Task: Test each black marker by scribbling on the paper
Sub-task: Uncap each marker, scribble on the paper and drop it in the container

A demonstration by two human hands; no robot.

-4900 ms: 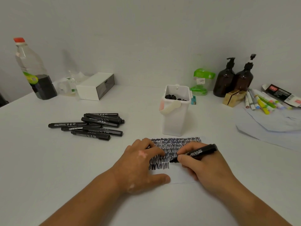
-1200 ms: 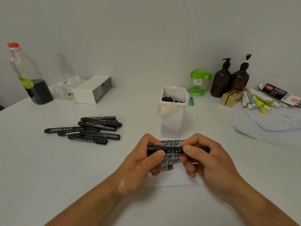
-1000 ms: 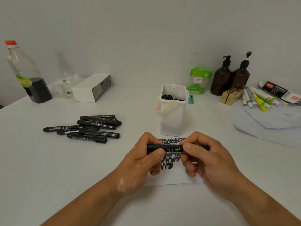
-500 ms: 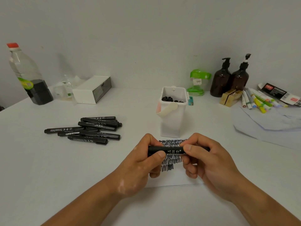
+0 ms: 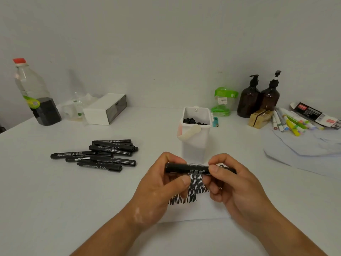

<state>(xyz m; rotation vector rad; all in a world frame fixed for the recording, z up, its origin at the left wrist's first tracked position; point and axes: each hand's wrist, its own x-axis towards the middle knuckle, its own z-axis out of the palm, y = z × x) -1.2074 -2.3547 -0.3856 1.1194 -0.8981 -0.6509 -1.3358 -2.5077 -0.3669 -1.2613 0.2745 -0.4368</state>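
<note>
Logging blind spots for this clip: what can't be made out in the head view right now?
- Marker: head view; fingers of the left hand and right hand cover parts, so its cap seam is unclear.
- Paper: head view; both hands hide much of the scribbles.
- White bin: head view; its wall hides all but dark tops inside.
- Marker pile: head view; print too small to read.

No legible txt: white print on markers (image 5: 110, 147) too blurry.

A plain pale wall (image 5: 166, 43) rises behind a white table (image 5: 46, 191).
</note>
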